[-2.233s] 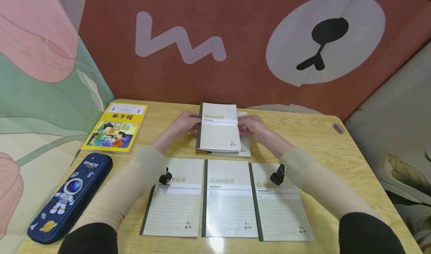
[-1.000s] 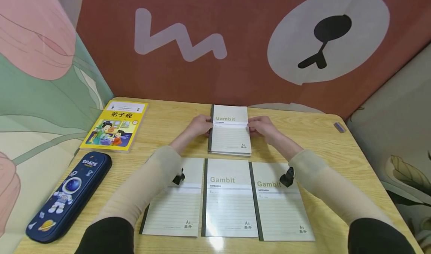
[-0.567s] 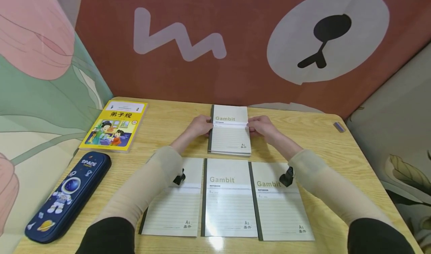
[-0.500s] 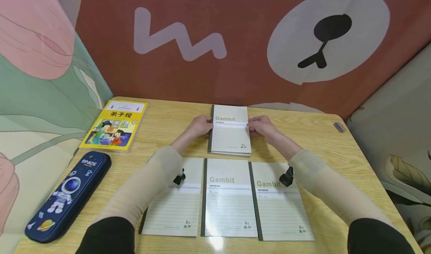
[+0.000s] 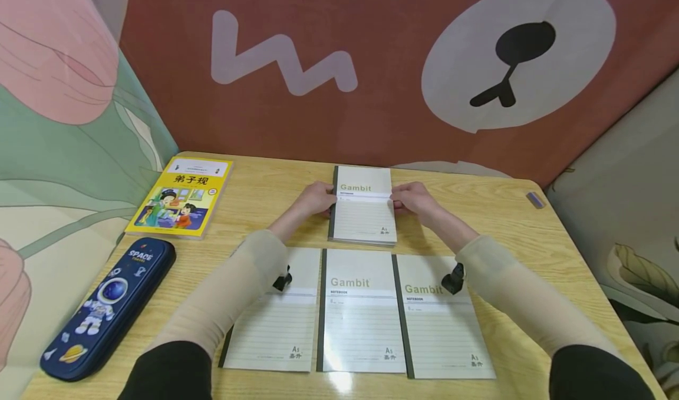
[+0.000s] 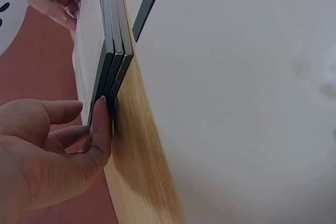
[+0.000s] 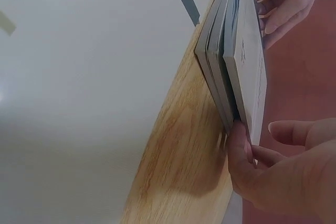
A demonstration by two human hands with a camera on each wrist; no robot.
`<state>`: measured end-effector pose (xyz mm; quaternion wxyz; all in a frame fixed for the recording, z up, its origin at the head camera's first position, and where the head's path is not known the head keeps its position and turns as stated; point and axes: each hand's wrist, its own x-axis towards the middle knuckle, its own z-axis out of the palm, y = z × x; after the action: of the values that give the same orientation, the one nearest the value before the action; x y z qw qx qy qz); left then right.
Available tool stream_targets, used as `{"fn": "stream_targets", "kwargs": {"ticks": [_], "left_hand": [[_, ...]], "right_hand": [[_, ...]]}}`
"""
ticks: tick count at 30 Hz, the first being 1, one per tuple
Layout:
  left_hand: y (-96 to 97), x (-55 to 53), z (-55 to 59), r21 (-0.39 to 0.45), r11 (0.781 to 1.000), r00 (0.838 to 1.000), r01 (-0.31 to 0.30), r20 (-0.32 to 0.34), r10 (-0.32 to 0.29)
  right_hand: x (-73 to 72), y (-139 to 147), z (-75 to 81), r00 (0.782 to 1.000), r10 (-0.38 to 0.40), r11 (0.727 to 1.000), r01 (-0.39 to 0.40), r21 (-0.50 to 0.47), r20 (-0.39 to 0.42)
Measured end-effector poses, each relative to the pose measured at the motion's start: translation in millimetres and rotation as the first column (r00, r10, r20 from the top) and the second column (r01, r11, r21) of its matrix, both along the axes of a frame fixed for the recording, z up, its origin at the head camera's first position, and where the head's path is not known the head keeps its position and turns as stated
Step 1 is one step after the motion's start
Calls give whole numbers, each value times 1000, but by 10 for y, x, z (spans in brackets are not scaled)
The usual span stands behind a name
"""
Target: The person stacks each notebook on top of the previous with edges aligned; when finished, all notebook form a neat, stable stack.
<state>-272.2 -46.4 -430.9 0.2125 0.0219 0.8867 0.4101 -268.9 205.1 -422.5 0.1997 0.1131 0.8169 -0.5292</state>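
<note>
Stacked notebooks (image 5: 363,217), smooth paper covers; tabletop (image 5: 477,205), glossy grained wood.
Glare is returned by the glossy middle notebook (image 5: 363,329); pencil case (image 5: 108,306) is finished smooth with slight sheen; black sleeves (image 5: 170,373) are made of matt cloth.

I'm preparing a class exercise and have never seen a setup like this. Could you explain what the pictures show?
There is no machine: a person works with a bare left hand and right hand. The widest picture comes from a camera worn on the head, looking forward and down. The other two come from a camera on each wrist, so the table looks steeply tilted there.

Nearest the person, three notebooks lie in a row. Toward the left are a yellow book and a blue case; at the far right lies a small block, too small to identify.

The hands hold a stack of notebooks by opposite edges, the left hand at the dark spines.
</note>
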Motion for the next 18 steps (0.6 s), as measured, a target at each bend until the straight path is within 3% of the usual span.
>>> {"fn": "stream_targets", "kwargs": {"ticks": [18], "left_hand": [[-10,-5,-7,9,1000,1000,1,18,-1]], "right_hand": [[6,-15,8,1000,21,997,-21,74,-7]]}}
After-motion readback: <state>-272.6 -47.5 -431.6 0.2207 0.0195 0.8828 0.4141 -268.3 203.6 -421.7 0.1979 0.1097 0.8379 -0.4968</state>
